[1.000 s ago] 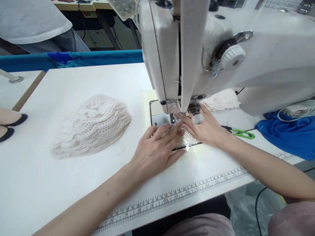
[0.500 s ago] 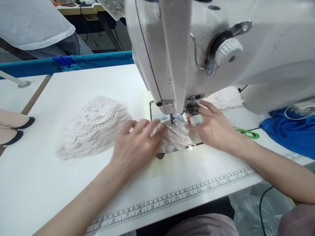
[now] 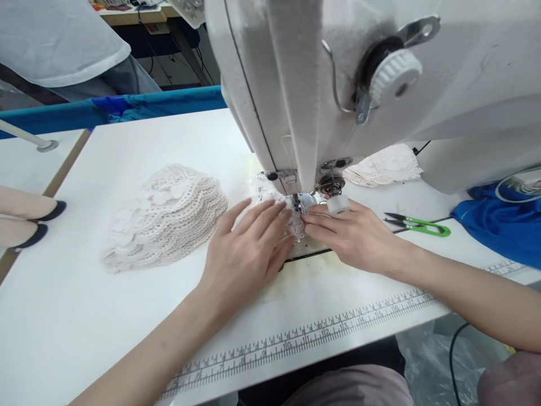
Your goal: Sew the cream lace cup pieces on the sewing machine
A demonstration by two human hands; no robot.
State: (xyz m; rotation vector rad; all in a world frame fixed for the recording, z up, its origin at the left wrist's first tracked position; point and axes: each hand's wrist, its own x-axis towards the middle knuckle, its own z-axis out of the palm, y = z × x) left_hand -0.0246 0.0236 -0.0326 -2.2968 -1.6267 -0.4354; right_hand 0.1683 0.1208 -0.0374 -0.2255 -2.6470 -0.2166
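Observation:
A white eyelet lace piece lies under the presser foot of a white sewing machine. My left hand rests flat on this lace with its fingers spread, left of the foot. Just right of the foot, my right hand has its fingers drawn together at the lace's edge, gripping it; the thumb is hidden. A layered pile of similar lace sits to the left of my left hand. More lace lies behind the machine's needle area, on the right.
Green-handled thread snips and blue fabric lie to the right. A printed ruler runs along the front edge of the table. Another person's white top shows at upper left, and skin-toned mannequin-like forms with black bands at far left.
The bunched lace in my left hand is now spread flat under it, reaching behind the foot. My right hand has come from behind the tension knob toward the front of the foot.

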